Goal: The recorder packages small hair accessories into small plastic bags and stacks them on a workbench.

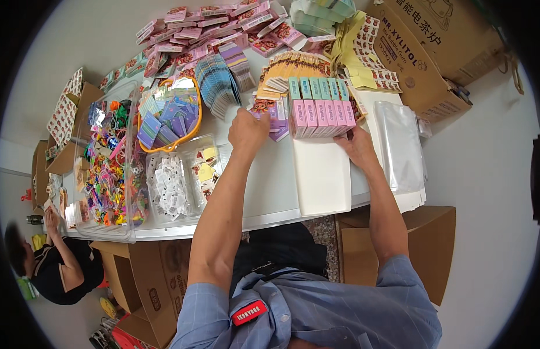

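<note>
The right hand (359, 148) is curling at the pink and mint boxes' (322, 116) near right corner; the left (248, 129) is bunching beside blue cards (216, 86), both grips unclear. The crosswise row is lying between, nearer the right, toward the tabletop's (267, 189) right edge.

A plain, pale wall (89, 43) stands behind a light-topped table (264, 195) with a bright front edge. Below the table, a strip of speckled floor (324, 234) shows in even light.
</note>
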Demonstrator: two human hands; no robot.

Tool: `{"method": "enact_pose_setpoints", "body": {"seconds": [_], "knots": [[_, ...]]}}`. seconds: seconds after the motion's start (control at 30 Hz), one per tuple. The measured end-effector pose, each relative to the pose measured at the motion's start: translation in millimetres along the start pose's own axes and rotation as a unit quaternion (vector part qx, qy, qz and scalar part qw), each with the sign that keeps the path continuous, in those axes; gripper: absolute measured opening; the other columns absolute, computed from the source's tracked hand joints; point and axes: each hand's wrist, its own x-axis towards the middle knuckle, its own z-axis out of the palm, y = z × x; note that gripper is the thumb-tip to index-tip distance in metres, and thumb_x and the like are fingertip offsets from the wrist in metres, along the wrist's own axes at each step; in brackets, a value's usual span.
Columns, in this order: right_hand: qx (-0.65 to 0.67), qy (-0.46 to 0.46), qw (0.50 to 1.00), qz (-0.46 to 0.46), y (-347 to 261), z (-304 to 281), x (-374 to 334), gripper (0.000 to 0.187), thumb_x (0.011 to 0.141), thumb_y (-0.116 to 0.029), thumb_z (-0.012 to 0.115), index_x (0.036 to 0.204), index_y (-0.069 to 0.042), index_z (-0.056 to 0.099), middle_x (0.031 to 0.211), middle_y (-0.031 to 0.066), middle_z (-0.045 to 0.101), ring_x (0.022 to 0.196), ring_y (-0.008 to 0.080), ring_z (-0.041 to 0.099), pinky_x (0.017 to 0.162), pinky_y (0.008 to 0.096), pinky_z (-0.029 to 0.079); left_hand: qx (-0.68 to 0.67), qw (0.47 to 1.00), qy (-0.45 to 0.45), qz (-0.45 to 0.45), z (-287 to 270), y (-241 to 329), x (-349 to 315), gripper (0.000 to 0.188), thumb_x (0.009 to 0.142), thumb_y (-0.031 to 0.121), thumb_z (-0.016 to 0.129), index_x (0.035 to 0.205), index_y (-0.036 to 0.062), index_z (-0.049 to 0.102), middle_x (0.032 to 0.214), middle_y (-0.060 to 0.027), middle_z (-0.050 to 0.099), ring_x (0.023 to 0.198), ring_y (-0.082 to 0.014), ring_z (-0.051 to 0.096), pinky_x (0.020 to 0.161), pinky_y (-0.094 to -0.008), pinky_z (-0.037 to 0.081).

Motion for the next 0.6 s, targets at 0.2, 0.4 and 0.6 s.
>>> {"method": "enact_pose_setpoints", "body": {"seconds": [0.2,0.4,0.6], "knots": [[-0.008,0.004,1.0,-0.01,-3.6,-2.3,-2.3,0.04,0.086,-0.009,0.071,0.122,0.004,0.061,0.11,0.0185,0.071,0.099,0.0267,0.068,0.089,0.0356,0.052,-0.122,0.988,-0.003,-0.099,24.3,-4.4,17.3,0.046,0.079,0.047,0.078,0.075,0.0014,0.068,0.09,-0.018,0.074,0.087,-0.0348,0.072,0.079,-0.0445,0.055],[0.012,-0.002,1.0,-0.023,9.0,-0.5,-0.1,0.037,0.087,-0.007,0.07,0.12,0.006,0.061,0.106,0.0164,0.071,0.096,0.0216,0.067,0.086,0.0342,0.052,-0.189,0.978,-0.027,-0.079,34.5,-14.3,17.0,0.039,0.081,0.04,0.079,0.07,0.0026,0.071,0.076,-0.0129,0.072,0.069,-0.0259,0.067,0.066,-0.0412,0.051],[0.044,-0.003,0.999,-0.027,8.9,4.2,1.2,0.035,0.087,-0.003,0.068,0.12,0.006,0.06,0.107,0.0145,0.071,0.097,0.0193,0.066,0.088,0.0327,0.051,-0.11,0.991,-0.047,-0.061,26.1,-38.0,15.5,0.041,0.087,0.043,0.072,0.08,0.0032,0.072,0.087,-0.0189,0.073,0.085,-0.0361,0.071,0.077,-0.0452,0.054]]}}
